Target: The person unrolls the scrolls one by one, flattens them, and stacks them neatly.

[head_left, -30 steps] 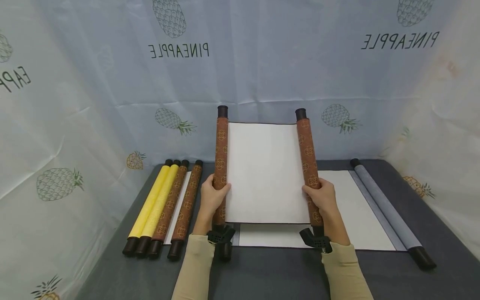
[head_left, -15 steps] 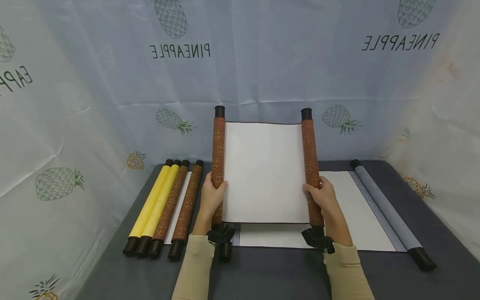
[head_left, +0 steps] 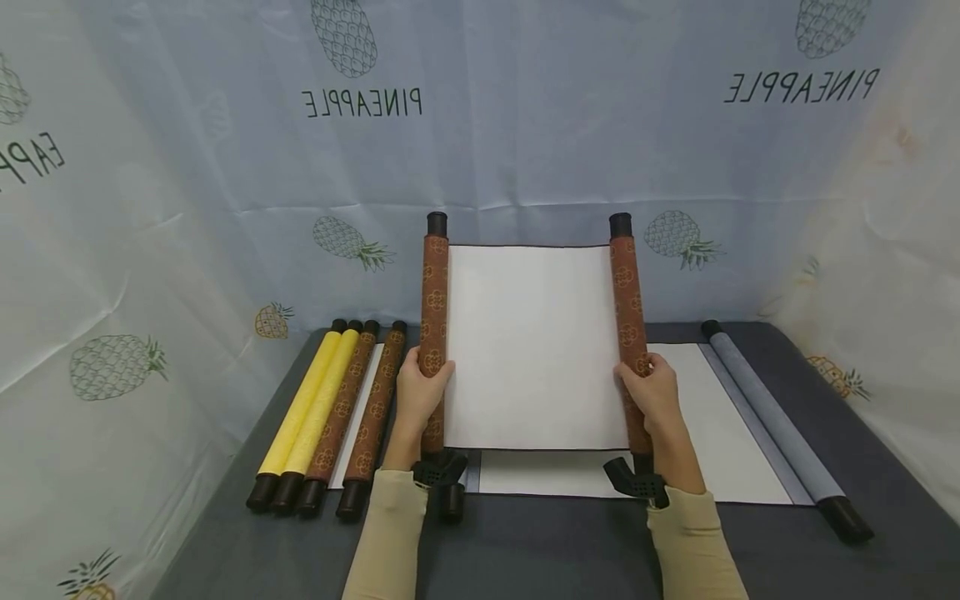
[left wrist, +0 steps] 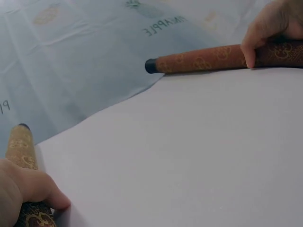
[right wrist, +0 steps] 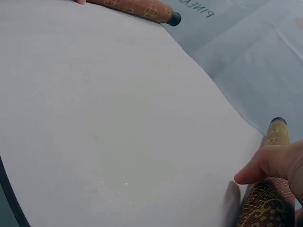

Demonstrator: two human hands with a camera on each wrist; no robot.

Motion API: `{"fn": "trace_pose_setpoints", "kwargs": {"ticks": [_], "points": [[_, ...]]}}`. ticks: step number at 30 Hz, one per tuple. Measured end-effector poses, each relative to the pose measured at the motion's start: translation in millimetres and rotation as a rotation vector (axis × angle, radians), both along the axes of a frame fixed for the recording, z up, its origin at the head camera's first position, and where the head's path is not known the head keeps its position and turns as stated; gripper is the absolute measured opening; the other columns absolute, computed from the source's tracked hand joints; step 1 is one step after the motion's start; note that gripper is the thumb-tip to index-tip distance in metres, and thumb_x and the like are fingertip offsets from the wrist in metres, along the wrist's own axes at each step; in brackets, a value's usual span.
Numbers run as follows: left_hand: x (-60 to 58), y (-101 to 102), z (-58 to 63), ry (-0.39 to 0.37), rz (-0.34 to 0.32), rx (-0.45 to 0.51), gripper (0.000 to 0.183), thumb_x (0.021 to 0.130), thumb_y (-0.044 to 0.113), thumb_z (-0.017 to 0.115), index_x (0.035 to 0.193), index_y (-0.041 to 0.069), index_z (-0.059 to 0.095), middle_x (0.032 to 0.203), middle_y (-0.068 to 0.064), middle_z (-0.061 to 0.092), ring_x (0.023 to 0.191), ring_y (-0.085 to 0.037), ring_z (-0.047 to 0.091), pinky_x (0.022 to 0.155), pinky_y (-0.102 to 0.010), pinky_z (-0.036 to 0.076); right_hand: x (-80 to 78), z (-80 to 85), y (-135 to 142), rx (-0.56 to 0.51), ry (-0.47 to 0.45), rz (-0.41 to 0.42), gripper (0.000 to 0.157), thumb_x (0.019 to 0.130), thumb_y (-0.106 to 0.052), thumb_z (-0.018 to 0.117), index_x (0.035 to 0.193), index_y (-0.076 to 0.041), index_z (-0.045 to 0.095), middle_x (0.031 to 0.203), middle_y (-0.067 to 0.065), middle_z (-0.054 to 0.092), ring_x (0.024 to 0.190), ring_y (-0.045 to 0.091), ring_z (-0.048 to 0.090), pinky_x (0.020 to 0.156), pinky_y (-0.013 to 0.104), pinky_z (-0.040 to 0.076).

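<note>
A brown patterned scroll with black end knobs is held up, partly unrolled, its blank white paper [head_left: 532, 350] facing me. My left hand [head_left: 422, 390] grips the left roller [head_left: 434, 292], thumb over the paper's edge. Around the right roller [head_left: 627, 292] curls my right hand [head_left: 654, 390], its thumb also on the front. In the left wrist view the left thumb [left wrist: 45, 189] presses by the roller, and the other hand [left wrist: 270, 30] shows at the top right. The right wrist view shows the right thumb [right wrist: 265, 165] at the paper's edge. The fingers behind the rollers are mostly hidden.
A grey scroll [head_left: 776, 412] lies spread on the dark table [head_left: 555, 550] behind and below the held one, its paper [head_left: 720, 425] partly covered. To the left lie two yellow rolled scrolls [head_left: 303, 404] and another brown scroll [head_left: 375, 408], slightly opened. A pineapple-print curtain [head_left: 525, 125] surrounds the table.
Both hands have moved slightly apart, the left one leftward and the right one rightward. The rollers stand farther apart, and more white paper shows between them. The right roller is more upright.
</note>
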State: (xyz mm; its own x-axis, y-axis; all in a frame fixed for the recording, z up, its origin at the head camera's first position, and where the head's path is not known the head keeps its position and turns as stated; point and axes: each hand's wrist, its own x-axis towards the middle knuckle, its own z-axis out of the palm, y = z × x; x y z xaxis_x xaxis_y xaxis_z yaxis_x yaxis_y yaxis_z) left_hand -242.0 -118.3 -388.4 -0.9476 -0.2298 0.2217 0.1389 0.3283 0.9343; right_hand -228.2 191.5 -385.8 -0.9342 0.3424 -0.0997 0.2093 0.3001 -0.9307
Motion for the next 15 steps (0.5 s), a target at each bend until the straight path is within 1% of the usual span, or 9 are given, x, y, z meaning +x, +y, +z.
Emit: {"fn": "trace_pose_setpoints", "kwargs": {"ticks": [3,7,12,15], "points": [[0.3,-1.3,0.1,-0.005,-0.021,0.003,0.044,0.087,0.011,0.063,0.125,-0.008,0.051,0.101,-0.027,0.063,0.074,-0.024,0.062,0.058,-0.025,0.047,1.0,-1.2,1.9,0.001,0.009,0.000,0.066,0.092,-0.023,0.059,0.143,0.007,0.029,0.137,0.030,0.042,0.117,0.039,0.049,0.094,0.051,0.046],[0.1,-2.5,0.3,-0.034,-0.047,0.013,0.043,0.088,0.011,0.061,0.126,-0.007,0.050,0.102,-0.026,0.063,0.076,-0.021,0.061,0.060,-0.023,0.046,1.5,-1.4,3.5,-0.009,0.008,0.010,0.071,0.090,-0.022,0.063,0.144,0.007,0.026,0.139,0.031,0.040,0.119,0.041,0.049,0.097,0.053,0.045],[0.6,-4.1,1.7,-0.094,-0.060,0.030,0.045,0.089,0.014,0.060,0.128,-0.005,0.050,0.107,-0.025,0.064,0.082,-0.022,0.062,0.063,-0.023,0.046,2.2,-0.4,5.6,0.011,-0.023,0.006,0.070,0.090,-0.023,0.064,0.142,0.008,0.030,0.137,0.030,0.041,0.116,0.039,0.049,0.094,0.051,0.045],[0.9,-5.2,2.3,-0.114,-0.066,0.027,0.043,0.089,0.016,0.061,0.126,-0.004,0.052,0.105,-0.024,0.064,0.079,-0.020,0.061,0.062,-0.024,0.046,1.8,-0.3,7.9,0.028,-0.032,-0.001,0.066,0.091,-0.024,0.062,0.140,0.009,0.032,0.134,0.029,0.043,0.112,0.038,0.050,0.091,0.049,0.046]]}}
